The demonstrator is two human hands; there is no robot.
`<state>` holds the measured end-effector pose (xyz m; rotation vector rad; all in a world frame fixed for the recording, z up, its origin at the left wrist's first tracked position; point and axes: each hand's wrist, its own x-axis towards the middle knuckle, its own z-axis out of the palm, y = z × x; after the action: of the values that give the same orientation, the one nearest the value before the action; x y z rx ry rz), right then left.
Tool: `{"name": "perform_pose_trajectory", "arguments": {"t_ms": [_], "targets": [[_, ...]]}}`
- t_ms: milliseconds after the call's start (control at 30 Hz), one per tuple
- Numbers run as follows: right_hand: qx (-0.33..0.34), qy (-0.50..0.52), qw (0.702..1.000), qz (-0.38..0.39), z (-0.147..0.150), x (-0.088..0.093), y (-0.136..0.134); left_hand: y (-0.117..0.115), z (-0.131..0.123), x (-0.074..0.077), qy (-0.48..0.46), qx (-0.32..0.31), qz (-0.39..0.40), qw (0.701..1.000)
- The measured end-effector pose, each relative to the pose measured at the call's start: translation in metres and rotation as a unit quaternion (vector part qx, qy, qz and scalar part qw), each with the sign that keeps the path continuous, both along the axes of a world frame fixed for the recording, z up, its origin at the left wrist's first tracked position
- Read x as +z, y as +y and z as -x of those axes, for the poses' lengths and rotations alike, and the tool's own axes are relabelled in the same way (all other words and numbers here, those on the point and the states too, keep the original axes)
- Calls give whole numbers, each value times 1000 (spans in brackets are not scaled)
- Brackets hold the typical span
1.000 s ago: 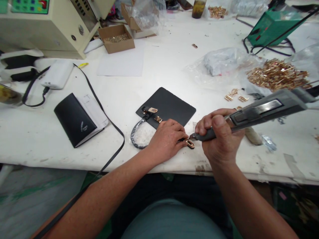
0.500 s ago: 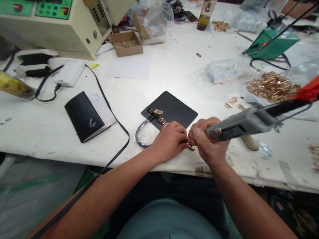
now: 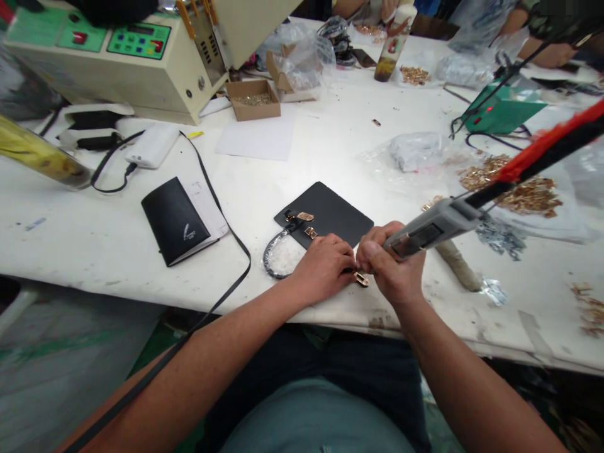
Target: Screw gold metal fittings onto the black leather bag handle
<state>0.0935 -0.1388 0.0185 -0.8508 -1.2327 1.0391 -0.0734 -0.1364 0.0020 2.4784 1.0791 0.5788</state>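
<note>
A white table [image 3: 325,145], its covering smudged and stained along the near edge, spreads on every side of the flat black panel [image 3: 337,211], which lies close to that edge. A grey floor [image 3: 85,340] streaked with green shows below, left of the panel. Far beyond the panel, at the table's other side, other people's arms [image 3: 547,55] are partly visible. A cream machine [image 3: 158,82] with green control plates stands well beyond the panel to the left; a green box [image 3: 504,110] with a red light sits beyond it to the right. The grey tool [image 3: 434,229] slants up on the panel's right, its tip hidden by the right hand [image 3: 389,261], which is closed around it. Gold metal pieces [image 3: 533,195] are heaped farther right of the panel, and a black notebook [image 3: 177,220] lies left of it. The left hand [image 3: 325,267], fingers bunched, covers the panel's near corner; I cannot tell what it grips. Left of that corner curls a plastic-wrapped handle [image 3: 268,255]. A gold buckle [image 3: 361,280] pokes out between the hands, nearer the person than the panel.
</note>
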Motion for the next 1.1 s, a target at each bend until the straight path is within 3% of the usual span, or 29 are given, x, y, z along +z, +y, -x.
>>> {"name": "perform_pose_trajectory", "arguments": {"t_ms": [167, 300, 433, 633, 733, 833, 967, 1033, 1100], "targets": [[43, 33, 998, -37, -3, 13, -1, 0, 0, 2, -5, -7, 11, 1000], [-35, 57, 998, -1, -16, 36, -5, 1, 2, 5, -6, -14, 21, 1000], [-114, -121, 977, 132, -54, 42, -7, 3, 4, 5, -9, -32, 28, 999], [-166, -370, 889, 214, -96, 33, -11, 5, 4, 5, -18, -39, 26, 999], [-226, -457, 840, 184, -100, 29, -9, 6, 5, 9, -14, -49, 34, 998], [-264, -470, 832, 134, -101, 21, -13, 7, 6, 11, -3, -55, 34, 998], [-354, -465, 810, -46, -87, 11, -37, 7, 5, 10, 15, -62, 17, 998], [-336, -465, 809, -126, -71, 5, -53, 7, 5, 8, 21, -66, 9, 998], [-232, -478, 838, -128, -54, -3, -66, 7, 6, 6, 20, -69, 1, 997]]}}
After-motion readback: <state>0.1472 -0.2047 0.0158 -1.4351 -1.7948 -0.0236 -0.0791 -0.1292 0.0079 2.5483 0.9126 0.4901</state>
